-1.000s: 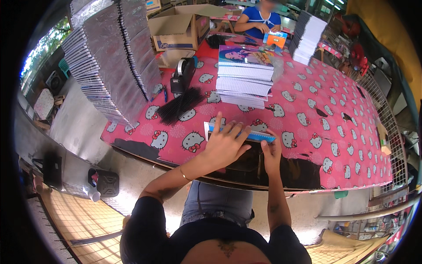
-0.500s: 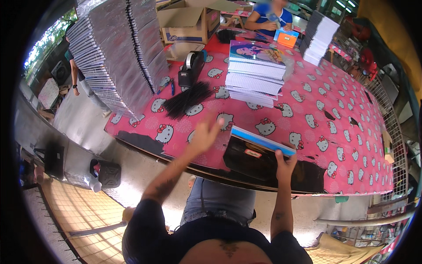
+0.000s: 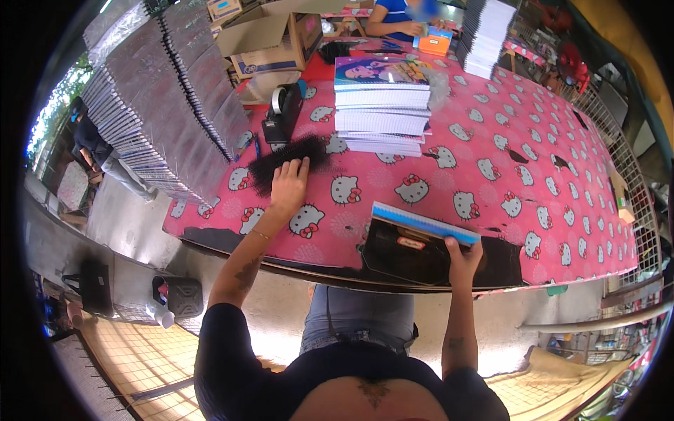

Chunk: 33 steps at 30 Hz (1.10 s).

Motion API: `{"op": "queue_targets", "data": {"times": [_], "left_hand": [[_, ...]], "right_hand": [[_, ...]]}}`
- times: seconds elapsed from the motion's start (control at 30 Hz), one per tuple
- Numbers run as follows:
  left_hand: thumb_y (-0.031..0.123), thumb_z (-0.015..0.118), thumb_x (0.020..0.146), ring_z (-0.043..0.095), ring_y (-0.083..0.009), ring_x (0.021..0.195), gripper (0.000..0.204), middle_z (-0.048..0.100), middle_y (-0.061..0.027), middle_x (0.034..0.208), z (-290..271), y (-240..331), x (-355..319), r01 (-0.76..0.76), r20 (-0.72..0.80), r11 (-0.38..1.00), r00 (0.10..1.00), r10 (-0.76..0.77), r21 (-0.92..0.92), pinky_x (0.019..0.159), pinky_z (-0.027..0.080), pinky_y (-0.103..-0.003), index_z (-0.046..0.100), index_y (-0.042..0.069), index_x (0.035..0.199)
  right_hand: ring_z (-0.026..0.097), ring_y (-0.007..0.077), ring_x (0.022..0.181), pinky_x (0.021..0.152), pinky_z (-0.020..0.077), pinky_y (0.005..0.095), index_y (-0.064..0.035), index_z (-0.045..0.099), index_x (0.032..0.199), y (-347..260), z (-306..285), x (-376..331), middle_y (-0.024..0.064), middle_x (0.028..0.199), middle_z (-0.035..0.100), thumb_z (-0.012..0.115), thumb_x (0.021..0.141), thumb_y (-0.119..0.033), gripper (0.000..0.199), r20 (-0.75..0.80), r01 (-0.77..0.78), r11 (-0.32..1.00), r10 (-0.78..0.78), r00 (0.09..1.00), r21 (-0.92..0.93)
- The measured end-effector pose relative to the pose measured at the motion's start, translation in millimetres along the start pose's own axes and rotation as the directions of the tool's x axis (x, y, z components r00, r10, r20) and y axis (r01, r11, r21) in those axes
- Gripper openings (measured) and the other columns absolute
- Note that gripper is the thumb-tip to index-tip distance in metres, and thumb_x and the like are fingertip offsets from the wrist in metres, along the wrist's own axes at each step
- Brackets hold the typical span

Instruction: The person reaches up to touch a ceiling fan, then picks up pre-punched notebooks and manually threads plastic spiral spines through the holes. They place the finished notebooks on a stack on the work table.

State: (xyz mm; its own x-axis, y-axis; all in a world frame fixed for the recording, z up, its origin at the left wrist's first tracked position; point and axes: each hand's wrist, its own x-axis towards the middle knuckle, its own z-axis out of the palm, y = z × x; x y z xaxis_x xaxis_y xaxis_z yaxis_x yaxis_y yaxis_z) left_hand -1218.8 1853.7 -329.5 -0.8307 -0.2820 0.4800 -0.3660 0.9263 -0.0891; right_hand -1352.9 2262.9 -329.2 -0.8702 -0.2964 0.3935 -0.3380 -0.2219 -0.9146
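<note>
My left hand (image 3: 289,188) rests its stretched fingers on the near edge of a pile of black spiral binding coils (image 3: 281,161); I see no coil lifted out. My right hand (image 3: 463,262) pinches the right end of a dark-covered notebook (image 3: 400,249), its thumb on the upper edge. The notebook has a small red-framed label, and its blue and white edge faces up. It leans at the table's front edge, over a black patch. Beyond it stands a stack of notebooks (image 3: 382,119) with a colourful cover on top.
A tall stack of spiral notebooks (image 3: 189,91) rises on the left. Behind the coils are a black tape dispenser (image 3: 283,116) and an open cardboard box (image 3: 270,52). Across the pink patterned table (image 3: 491,189), a person (image 3: 404,21) handles an orange-and-blue item near another tall stack (image 3: 484,38).
My left hand has moved forward and left onto the coils. The right hand still holds the notebook, almost in place. A person at far left has shifted, and the view has tilted slightly.
</note>
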Motion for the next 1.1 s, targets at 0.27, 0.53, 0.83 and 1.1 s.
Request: {"op": "queue_targets", "data": {"times": [0.27, 0.53, 0.83, 1.1], "left_hand": [[0.009, 0.055, 0.098, 0.061, -0.0164, 0.099, 0.039, 0.067, -0.0116, 0.11, -69.1, 136.1, -35.8, 0.2, 0.168, 0.038, 0.901, -0.4, -0.979, 0.086, 0.05, -0.03, 0.056, 0.002, 0.137], [0.018, 0.05, 0.103, 0.044, -0.0053, 0.078, 0.048, 0.054, 0.0032, 0.091, -64.6, 188.2, -24.5, 0.2, 0.203, -0.045, 0.977, -0.072, -0.979, 0.07, 0.04, -0.024, 0.046, 0.004, 0.15], [0.014, 0.061, 0.1, 0.057, -0.0139, 0.073, 0.029, 0.065, -0.0071, 0.088, -108.2, 172.6, 4.5, -0.058, -0.055, 0.297, 0.998, 0.02, -0.953, 0.065, 0.047, -0.03, 0.064, 0.002, 0.127], [0.005, 0.07, 0.09, 0.064, -0.0222, 0.075, 0.02, 0.069, -0.0131, 0.09, -112.8, 188.3, 12.9, -0.205, -0.189, 0.424, 0.979, 0.081, -0.882, 0.065, 0.05, -0.033, 0.071, 0.0, 0.109]], "right_hand": [[0.059, 0.0107, 0.094, 0.086, 0.0476, 0.0267, 0.0001, 0.06, 0.119, -0.1, 0.3, -0.8, 0.0032, 0.102, 0.065, 0.082, 0.086, -0.019, 0.044, -0.04, -0.014, 1.0, 0.015, 0.999, 0.02], [0.059, 0.011, 0.096, 0.087, 0.0477, 0.0282, -0.0006, 0.061, 0.12, -7.5, -21.7, -9.2, 0.0033, 0.102, 0.067, 0.08, 0.088, -0.018, 0.041, -0.2, 0.058, 0.996, -0.071, 0.977, -0.072], [0.057, 0.0113, 0.101, 0.095, 0.0439, 0.0293, -0.0023, 0.061, 0.117, -6.8, -33.0, -2.1, 0.0017, 0.106, 0.066, 0.078, 0.089, -0.018, 0.037, -0.179, 0.087, 0.993, -0.101, 0.979, -0.083], [0.06, 0.0104, 0.093, 0.088, 0.0465, 0.0274, -0.0022, 0.062, 0.111, -13.4, -69.3, -3.3, 0.0021, 0.1, 0.067, 0.077, 0.09, -0.016, 0.029, -0.223, 0.066, 0.996, -0.077, 0.972, -0.059]]}}
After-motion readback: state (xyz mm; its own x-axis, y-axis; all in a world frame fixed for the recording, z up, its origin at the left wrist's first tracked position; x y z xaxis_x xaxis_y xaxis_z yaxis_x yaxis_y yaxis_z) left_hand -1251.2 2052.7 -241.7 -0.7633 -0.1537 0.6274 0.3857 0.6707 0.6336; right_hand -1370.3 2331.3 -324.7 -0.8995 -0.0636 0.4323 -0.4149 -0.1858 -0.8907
